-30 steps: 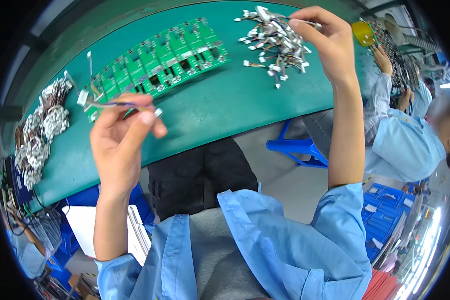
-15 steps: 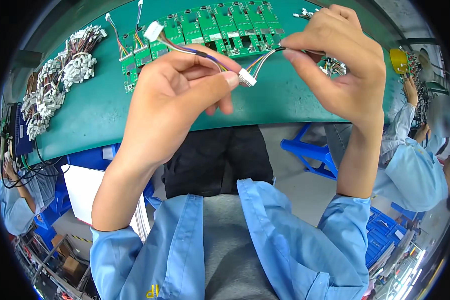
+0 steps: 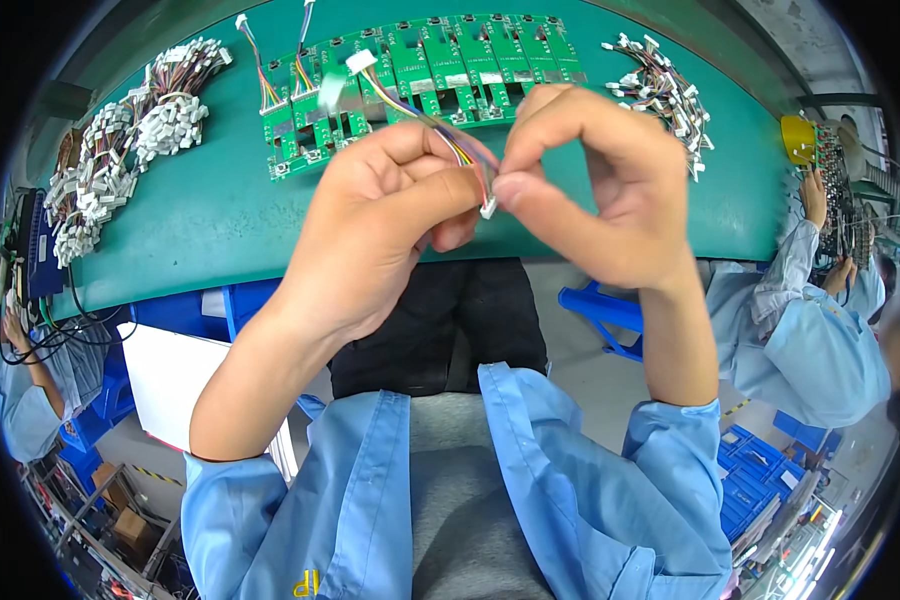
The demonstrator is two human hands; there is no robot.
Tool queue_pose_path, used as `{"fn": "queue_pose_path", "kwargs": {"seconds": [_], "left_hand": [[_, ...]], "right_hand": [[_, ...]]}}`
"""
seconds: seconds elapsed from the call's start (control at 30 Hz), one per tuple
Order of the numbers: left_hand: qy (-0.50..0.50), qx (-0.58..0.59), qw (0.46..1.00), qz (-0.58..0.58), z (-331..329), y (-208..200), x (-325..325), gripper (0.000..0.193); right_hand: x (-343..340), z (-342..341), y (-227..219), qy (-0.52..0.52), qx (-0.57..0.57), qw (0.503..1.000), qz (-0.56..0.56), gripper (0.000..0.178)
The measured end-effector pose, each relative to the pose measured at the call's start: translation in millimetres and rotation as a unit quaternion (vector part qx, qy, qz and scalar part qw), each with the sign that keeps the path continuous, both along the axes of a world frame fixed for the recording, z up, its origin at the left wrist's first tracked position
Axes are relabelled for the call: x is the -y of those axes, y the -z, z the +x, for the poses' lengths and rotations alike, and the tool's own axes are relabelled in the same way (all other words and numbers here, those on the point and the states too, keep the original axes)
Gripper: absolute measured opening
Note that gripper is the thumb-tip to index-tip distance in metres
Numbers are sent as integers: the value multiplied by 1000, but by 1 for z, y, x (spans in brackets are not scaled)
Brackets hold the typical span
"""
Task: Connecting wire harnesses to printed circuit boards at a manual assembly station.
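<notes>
My left hand (image 3: 390,215) pinches a wire harness (image 3: 400,100) of thin coloured wires between thumb and index finger. Beyond that hand, the wires rise to a white plug (image 3: 361,62) at their upper end; a second whitish end (image 3: 332,92) beside it is smeared by motion. Below the fingertips a small white connector (image 3: 488,207) pokes out. My right hand (image 3: 610,190) meets the left one there, its thumb and index finger closed on the wires just above this connector. Behind both hands lies a panel of green circuit boards (image 3: 410,75), two harnesses (image 3: 250,60) standing up from its left end.
Bundles of white-plugged harnesses (image 3: 165,125) are heaped on the green table (image 3: 190,240) at left. Another loose pile (image 3: 660,95) lies at right. A blue stool (image 3: 605,315) stands under the table edge. Co-workers in blue sleeves (image 3: 820,330) sit on both sides.
My right hand has come left and down to meet the left. The wires stretched between the hands are now gathered at the fingertips. The loose pile at right has come into fuller view.
</notes>
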State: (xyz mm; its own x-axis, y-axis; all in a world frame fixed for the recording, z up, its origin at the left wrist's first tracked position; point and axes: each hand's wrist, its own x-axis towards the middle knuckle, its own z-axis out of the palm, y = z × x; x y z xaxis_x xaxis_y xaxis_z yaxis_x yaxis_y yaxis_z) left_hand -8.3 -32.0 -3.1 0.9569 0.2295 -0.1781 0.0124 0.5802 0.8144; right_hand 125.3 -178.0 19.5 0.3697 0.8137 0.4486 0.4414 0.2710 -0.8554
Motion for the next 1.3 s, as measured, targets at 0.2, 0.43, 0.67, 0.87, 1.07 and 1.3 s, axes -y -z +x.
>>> {"fn": "queue_pose_path", "kwargs": {"seconds": [0.2, 0.43, 0.67, 0.87, 1.07, 1.3], "left_hand": [[-2, -8, 997, -71, -4, 6, -1, 11], [-33, -25, 998, -39, -11, -3, -6, 12], [-94, -7, 955, 283, -16, -33, -57, 17], [4, -10, 820, 573, 16, -37, -98, 9], [52, 22, 751, 658, 38, -11, -129, 8], [65, -23, 746, 663, 41, -12, -126, 8]], "right_hand": [[-7, -8, 19, 23, 67, 997, 23, 17], [-16, 3, 21, 50, 315, 944, 82, 17], [-26, 16, 17, 129, -69, 988, 55, 11], [-48, 26, 12, 143, -253, 956, -36, 9], [-60, 37, 26, 187, -290, 929, -131, 11], [-63, 22, 7, 314, -64, 929, -187, 7]]}}
